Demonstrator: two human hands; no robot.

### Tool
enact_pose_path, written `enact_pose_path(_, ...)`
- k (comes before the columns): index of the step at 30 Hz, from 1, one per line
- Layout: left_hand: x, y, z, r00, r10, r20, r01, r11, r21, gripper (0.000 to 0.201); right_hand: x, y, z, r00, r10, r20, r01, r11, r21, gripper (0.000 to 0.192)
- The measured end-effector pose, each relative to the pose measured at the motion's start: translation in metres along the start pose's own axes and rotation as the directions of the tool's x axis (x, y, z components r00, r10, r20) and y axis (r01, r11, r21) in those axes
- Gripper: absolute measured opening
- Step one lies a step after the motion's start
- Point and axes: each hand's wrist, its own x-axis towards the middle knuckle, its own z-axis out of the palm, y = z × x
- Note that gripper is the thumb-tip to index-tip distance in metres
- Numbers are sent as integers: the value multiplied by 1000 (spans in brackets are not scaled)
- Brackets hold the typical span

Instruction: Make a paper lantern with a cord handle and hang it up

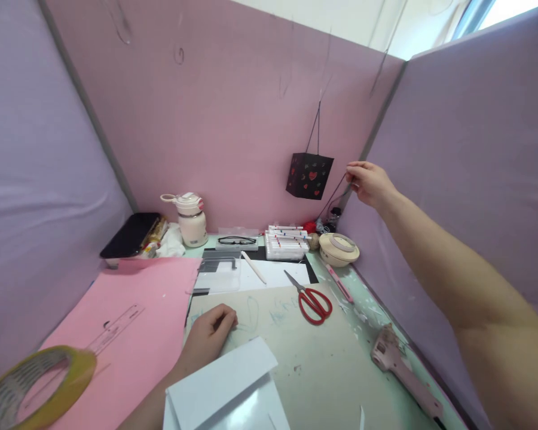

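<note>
My right hand (370, 184) is raised at the right, its fingertips pinched on a thin dark string (336, 190). From there the string runs down toward several small balls of yarn (311, 226) at the back of the table. Just left of that hand, a black paper box with red hearts (311, 176) hangs on cords against the pink panel. My left hand (213, 327) rests on the beige board (332, 364) with its fingers curled closed, and nothing shows in it. Close beside its wrist, a folded white paper piece (224, 382) lies in front.
Red-handled scissors (314, 303) lie on the board, with a pink cutter (339, 283) and a pink glue gun (406, 373) to the right. Markers (287, 243), eyeglasses (237, 240) and a bottle (192, 221) line the back. A yellow tape roll (83, 373) sits on pink paper (156, 304).
</note>
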Motion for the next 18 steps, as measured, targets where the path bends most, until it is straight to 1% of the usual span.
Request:
enact_pose_path(2, 1, -4, 1, 1000, 10, 2, -10, 1000, -1, 36, -9, -17, -6, 998, 55, 21, -58, 973, 225, 18)
enact_pose_path(4, 2, -9, 4, 1000, 23, -2, -23, 1000, -16, 35, -17, -33, -11, 990, 125, 60, -138, 890, 435, 24)
enact_pose_path(5, 3, -11, 5, 1000, 26, -6, -26, 999, -29, 35, -21, -41, -14, 984, 154, 91, -178, 855, 487, 24)
enact_pose_path(8, 4, -13, 4, 999, 13, -29, -16, 995, -94, 35, -38, -57, -16, 962, 194, 191, -263, 840, 474, 19)
enact_pose_path(11, 6, -6, -4, 999, -29, -28, 22, 976, -217, 33, -66, -61, -7, 927, 206, 312, -332, 838, 434, 17)
enact_pose_path(12, 9, 0, -8, 999, -48, -16, 42, 960, -277, 33, -79, -59, 0, 910, 208, 359, -358, 831, 425, 17)
enact_pose_path(14, 18, 14, -15, 997, -74, 23, 77, 902, -426, 34, -107, -55, 19, 852, 214, 478, -429, 807, 405, 15)
enact_pose_path(15, 24, 23, -16, 996, -71, 54, 89, 859, -505, 36, -121, -52, 32, 814, 205, 543, -463, 795, 393, 13)
enact_pose_path(16, 32, 34, -16, 995, -54, 87, 94, 810, -579, 38, -135, -49, 46, 766, 195, 613, -491, 792, 362, 13)
enact_pose_path(17, 40, 44, -14, 992, -29, 122, 102, 757, -645, 40, -148, -47, 62, 722, 168, 671, -490, 810, 324, 14)
enact_pose_path(18, 49, 55, -10, 987, -1, 159, 114, 702, -703, 44, -160, -44, 77, 683, 115, 722, -430, 862, 269, 16)
